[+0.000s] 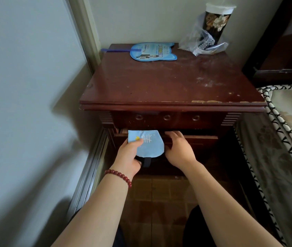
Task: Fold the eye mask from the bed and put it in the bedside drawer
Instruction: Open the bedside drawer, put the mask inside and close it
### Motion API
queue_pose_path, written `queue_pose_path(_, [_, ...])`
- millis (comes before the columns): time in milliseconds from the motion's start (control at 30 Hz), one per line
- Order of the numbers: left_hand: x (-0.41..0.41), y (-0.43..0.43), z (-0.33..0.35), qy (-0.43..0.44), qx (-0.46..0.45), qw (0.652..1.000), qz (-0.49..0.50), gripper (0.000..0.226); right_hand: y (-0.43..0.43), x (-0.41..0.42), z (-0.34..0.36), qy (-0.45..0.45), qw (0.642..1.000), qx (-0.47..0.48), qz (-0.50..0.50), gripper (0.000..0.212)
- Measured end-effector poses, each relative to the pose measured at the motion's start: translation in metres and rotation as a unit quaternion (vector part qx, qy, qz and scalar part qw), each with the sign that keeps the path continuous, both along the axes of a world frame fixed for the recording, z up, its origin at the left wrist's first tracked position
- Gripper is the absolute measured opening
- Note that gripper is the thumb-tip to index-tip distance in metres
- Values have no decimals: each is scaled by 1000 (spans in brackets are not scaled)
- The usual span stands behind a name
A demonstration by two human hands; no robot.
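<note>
The folded light-blue eye mask has a white embroidered mark and a dark strap hanging below it. My left hand grips its left side, thumb on top, holding it at the mouth of the slightly open lower drawer of the dark red bedside cabinet. The mask's upper edge reaches under the closed top drawer front. My right hand rests on the lower drawer's front edge just right of the mask, fingers curled over it. A red bead bracelet circles my left wrist.
On the cabinet top lie a blue hand fan and a plastic bag with a dark canister at the back right. The bed stands close on the right, a wall and sliding-door frame on the left. Brown tiled floor below.
</note>
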State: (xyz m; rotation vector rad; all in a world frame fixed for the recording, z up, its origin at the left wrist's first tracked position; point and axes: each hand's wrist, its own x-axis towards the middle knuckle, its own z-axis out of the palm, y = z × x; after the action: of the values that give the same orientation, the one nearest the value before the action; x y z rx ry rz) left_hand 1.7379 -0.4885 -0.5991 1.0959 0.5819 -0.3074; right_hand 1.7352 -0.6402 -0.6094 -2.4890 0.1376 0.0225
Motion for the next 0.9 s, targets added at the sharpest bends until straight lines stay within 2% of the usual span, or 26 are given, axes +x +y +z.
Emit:
queue_pose_path(133, [1, -1, 2, -4, -16, 1000, -1, 20, 5, 0, -4, 25, 999, -46, 6, 65])
queue_pose_path(233, [4, -8, 6, -2, -30, 1000, 3, 22, 6, 0, -2, 32, 998, -47, 13, 65])
queue_pose_path(400, [3, -13, 10, 3, -28, 1000, -7, 22, 4, -3, 0, 14, 998, -57, 30, 50])
queue_pose_path(567, [-3, -16, 16, 9, -26, 1000, 0, 34, 4, -17, 0, -14, 997, -67, 45, 34])
queue_pose_path(700, [-7, -20, 22, 3, -27, 1000, -1, 29, 0, -23, 2, 1, 999, -52, 9, 29])
queue_pose_path(900, [-11, -26, 27, 3, -23, 1000, -8, 26, -2, -28, 5, 3, 998, -62, 29, 25])
